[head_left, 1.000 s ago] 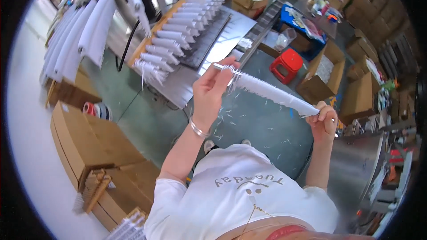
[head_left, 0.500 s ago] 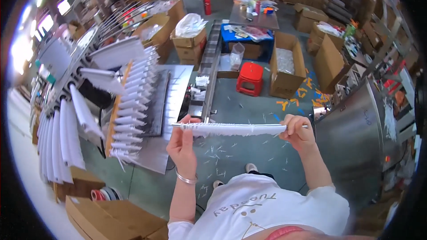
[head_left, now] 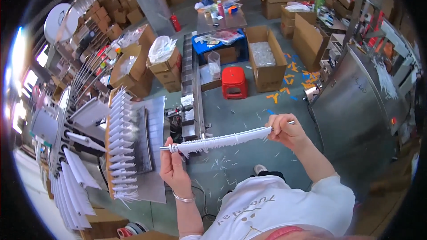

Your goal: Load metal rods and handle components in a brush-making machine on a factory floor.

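Green floor [head_left: 249, 110] beneath, left hand [head_left: 176, 177] at eight o'clock and right hand [head_left: 288, 134] at three pinch a rod [head_left: 164, 148] whose white fringe [head_left: 227, 140] could (I'd guess) slide off if tilted.

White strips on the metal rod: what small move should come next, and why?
Perhaps the left hand should nudge the white strips nearest it toward the right hand: they look looser there than along the rest of the metal rod, whose two ends the hands hold.
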`<state>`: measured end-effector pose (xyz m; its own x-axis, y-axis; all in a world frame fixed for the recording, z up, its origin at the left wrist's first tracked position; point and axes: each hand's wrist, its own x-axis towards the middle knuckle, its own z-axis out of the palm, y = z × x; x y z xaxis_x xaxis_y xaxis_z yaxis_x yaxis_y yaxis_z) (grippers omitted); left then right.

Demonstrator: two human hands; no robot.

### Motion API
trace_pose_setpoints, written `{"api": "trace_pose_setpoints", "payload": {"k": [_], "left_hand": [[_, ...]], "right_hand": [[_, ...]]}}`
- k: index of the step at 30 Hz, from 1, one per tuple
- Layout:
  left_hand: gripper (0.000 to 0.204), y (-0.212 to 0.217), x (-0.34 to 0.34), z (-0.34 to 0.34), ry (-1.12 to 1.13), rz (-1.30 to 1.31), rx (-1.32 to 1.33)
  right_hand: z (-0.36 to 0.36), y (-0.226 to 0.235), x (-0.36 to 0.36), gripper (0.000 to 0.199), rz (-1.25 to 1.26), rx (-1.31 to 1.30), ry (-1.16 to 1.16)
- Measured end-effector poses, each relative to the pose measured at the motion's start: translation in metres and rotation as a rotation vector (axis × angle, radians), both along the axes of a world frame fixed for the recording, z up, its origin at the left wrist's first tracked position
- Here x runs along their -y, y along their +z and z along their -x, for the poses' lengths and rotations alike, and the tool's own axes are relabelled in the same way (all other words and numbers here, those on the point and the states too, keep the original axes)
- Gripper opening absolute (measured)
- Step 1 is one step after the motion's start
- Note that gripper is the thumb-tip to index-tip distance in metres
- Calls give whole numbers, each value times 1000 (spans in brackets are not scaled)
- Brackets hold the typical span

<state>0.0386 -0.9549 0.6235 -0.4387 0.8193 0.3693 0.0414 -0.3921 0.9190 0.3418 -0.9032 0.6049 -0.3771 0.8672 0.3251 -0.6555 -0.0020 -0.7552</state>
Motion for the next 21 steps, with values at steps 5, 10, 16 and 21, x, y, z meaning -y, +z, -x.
{"api": "trace_pose_setpoints", "payload": {"k": [5, 10, 16, 21], "left_hand": [[44, 5, -4, -15, -103, -48, 44], [37, 8, -8, -33, -67, -149, -25], [27, 5, -5, -33, 120, 24, -67], [23, 13, -14, -27, 18, -93, 102]], "right_hand": [[-14, -1, 4, 37, 19, -41, -47], [-26, 1, 12, 37, 39, -44, -65], [-24, -6, 3, 36, -67, 82, -190], [-17, -5, 2, 35, -34, 6, -99]]}}
